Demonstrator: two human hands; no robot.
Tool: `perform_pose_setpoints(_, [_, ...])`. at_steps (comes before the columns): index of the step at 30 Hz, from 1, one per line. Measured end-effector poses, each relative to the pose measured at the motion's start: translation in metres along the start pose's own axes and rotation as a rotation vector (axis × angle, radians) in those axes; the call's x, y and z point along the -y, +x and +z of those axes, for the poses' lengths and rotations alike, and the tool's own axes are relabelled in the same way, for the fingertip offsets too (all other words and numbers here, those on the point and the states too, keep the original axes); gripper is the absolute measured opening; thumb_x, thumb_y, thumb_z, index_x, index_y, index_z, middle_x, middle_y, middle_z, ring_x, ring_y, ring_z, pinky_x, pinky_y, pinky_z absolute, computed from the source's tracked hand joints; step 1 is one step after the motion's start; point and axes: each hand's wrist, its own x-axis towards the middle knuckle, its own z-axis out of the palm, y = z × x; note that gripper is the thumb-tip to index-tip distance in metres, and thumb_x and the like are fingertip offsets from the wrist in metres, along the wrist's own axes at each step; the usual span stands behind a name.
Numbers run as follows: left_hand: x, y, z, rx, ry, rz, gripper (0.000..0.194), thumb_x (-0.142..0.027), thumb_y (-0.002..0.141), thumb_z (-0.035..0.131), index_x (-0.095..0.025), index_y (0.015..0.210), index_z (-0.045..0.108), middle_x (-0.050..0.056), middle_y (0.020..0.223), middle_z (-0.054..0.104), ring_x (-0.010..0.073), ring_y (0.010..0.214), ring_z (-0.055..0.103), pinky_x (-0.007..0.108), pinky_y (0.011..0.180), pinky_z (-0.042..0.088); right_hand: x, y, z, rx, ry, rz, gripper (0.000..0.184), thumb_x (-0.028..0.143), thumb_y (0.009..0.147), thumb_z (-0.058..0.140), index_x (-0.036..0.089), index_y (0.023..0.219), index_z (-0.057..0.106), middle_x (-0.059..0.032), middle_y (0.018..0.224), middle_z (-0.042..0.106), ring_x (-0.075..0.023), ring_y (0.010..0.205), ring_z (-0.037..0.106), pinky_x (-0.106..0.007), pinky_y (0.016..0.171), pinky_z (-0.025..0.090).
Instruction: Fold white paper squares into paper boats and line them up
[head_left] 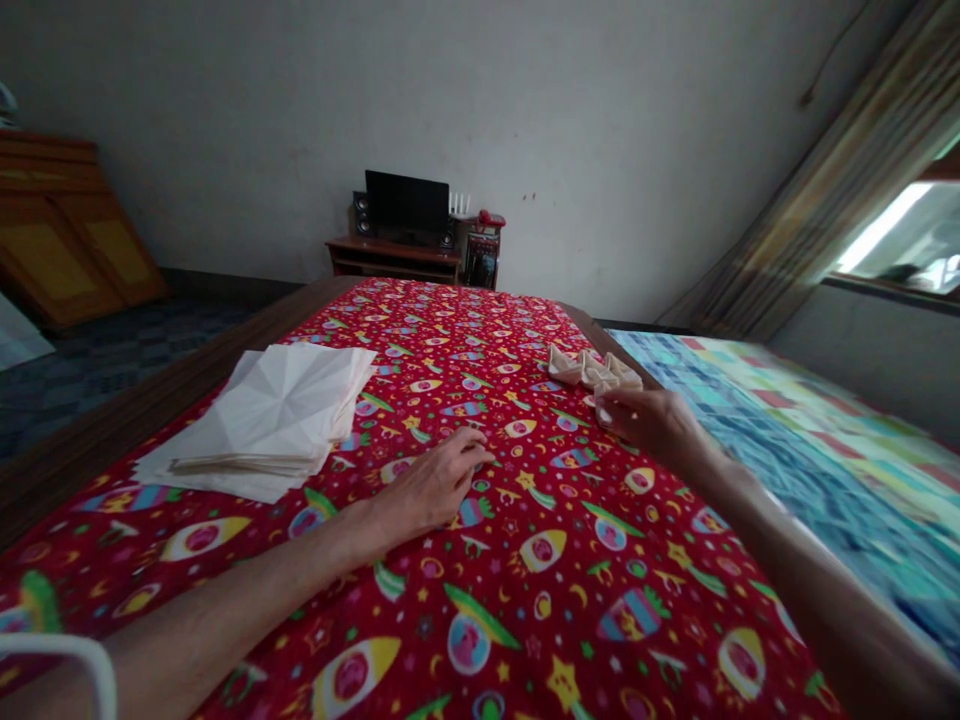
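My right hand (pixel 654 418) is closed on a small folded paper piece (pixel 602 402), pinching it low over the cloth; the fingers hide part of it. Right beside it, several similar cream folded paper pieces (pixel 565 368) stand in a close group with pointed corners up. My left hand (pixel 442 478) rests on the red cloth with its fingers curled in, and nothing shows in it. To its left lies a stack of white paper sheets (pixel 274 400), with crease lines radiating across the top sheet and the edges unevenly stacked.
A red patterned cloth (pixel 540 600) covers the dark wooden table (pixel 247 350). Along the right side is a bed with a patchwork-patterned cover (pixel 750 430). A monitor (pixel 407 203) on a small desk stands by the far wall, and a wooden cabinet (pixel 67 240) at the left.
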Motion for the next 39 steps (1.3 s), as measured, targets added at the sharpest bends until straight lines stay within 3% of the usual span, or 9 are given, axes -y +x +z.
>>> perform_pose_setpoints(5, [0.006,0.001,-0.016,-0.023,0.039,0.015,0.036,-0.004,0.085,0.040,-0.019,0.113,0.057,0.008,0.123,0.051,0.0185,0.116,0.051,0.034,0.099,0.045,0.085,-0.022,0.021,0.243,-0.059,-0.183,0.040,0.034,0.092,0.033,0.021,0.070,0.064,-0.0035,0.056,0.062,-0.0115,0.044,0.046,-0.027,0.047,0.013])
perform_pose_setpoints(8, [0.016,-0.005,-0.040,-0.065,0.111,-0.021,0.035,-0.006,0.086,0.037,-0.018,0.108,0.062,0.008,0.122,0.053,0.0182,0.115,0.052,0.033,0.099,0.045,0.097,-0.021,0.032,0.273,-0.037,-0.149,0.041,0.038,0.094,0.034,0.020,0.072,0.064,-0.0045,0.060,0.064,-0.0120,0.046,0.050,-0.027,0.047,0.013])
perform_pose_setpoints(10, [0.024,-0.014,-0.056,-0.102,0.148,-0.056,0.035,-0.007,0.086,0.036,-0.018,0.103,0.064,0.008,0.117,0.056,0.0177,0.110,0.055,0.032,0.096,0.046,0.086,-0.018,0.032,0.229,-0.008,-0.132,0.039,0.036,0.093,0.036,0.020,0.071,0.064,-0.0042,0.060,0.064,-0.0127,0.049,0.052,-0.026,0.047,0.016])
perform_pose_setpoints(13, [0.034,-0.030,-0.069,-0.178,0.174,-0.108,0.032,-0.011,0.085,0.037,-0.017,0.097,0.067,0.007,0.111,0.060,0.0179,0.104,0.058,0.031,0.093,0.048,0.050,-0.021,0.020,0.091,0.035,-0.119,0.032,0.027,0.092,0.038,0.021,0.079,0.067,-0.0041,0.071,0.066,-0.0135,0.059,0.058,-0.024,0.049,0.025])
perform_pose_setpoints(17, [0.039,-0.043,-0.065,-0.148,0.152,-0.161,0.032,-0.012,0.084,0.037,-0.019,0.092,0.068,0.006,0.106,0.063,0.0160,0.097,0.061,0.028,0.087,0.050,-0.007,-0.034,0.002,-0.004,-0.109,0.018,0.028,0.031,0.087,0.047,0.026,0.109,0.065,-0.0073,0.096,0.066,-0.0191,0.076,0.062,-0.024,0.052,0.034])
perform_pose_setpoints(20, [0.036,-0.044,-0.058,-0.116,0.154,-0.148,0.034,-0.011,0.084,0.037,-0.019,0.094,0.068,0.006,0.110,0.062,0.0157,0.099,0.061,0.026,0.088,0.050,-0.032,-0.044,-0.001,0.073,-0.222,0.181,0.033,0.029,0.085,0.051,0.026,0.116,0.063,-0.0065,0.094,0.067,-0.0197,0.070,0.063,-0.025,0.047,0.032])
perform_pose_setpoints(24, [0.033,-0.042,-0.055,-0.093,0.179,-0.127,0.036,-0.011,0.085,0.036,-0.019,0.096,0.069,0.006,0.112,0.061,0.0162,0.102,0.060,0.027,0.091,0.049,-0.039,-0.046,0.008,0.101,-0.175,0.223,0.030,0.031,0.087,0.049,0.027,0.109,0.067,-0.0048,0.093,0.071,-0.0190,0.068,0.065,-0.025,0.046,0.033])
perform_pose_setpoints(32, [0.038,-0.044,-0.056,-0.091,0.226,-0.081,0.035,-0.010,0.085,0.036,-0.016,0.095,0.068,0.009,0.111,0.060,0.0165,0.101,0.061,0.028,0.089,0.050,-0.048,-0.040,0.031,-0.028,0.001,0.197,0.030,0.031,0.085,0.046,0.020,0.092,0.073,-0.0061,0.073,0.072,-0.0154,0.055,0.062,-0.022,0.048,0.035])
perform_pose_setpoints(39, [0.037,-0.044,-0.055,-0.101,0.237,-0.063,0.034,-0.010,0.086,0.036,-0.016,0.095,0.068,0.008,0.109,0.061,0.0158,0.099,0.062,0.026,0.087,0.051,-0.040,-0.042,0.022,0.028,-0.097,0.258,0.031,0.037,0.085,0.047,0.024,0.096,0.073,-0.0065,0.069,0.071,-0.0185,0.056,0.062,-0.023,0.046,0.030])
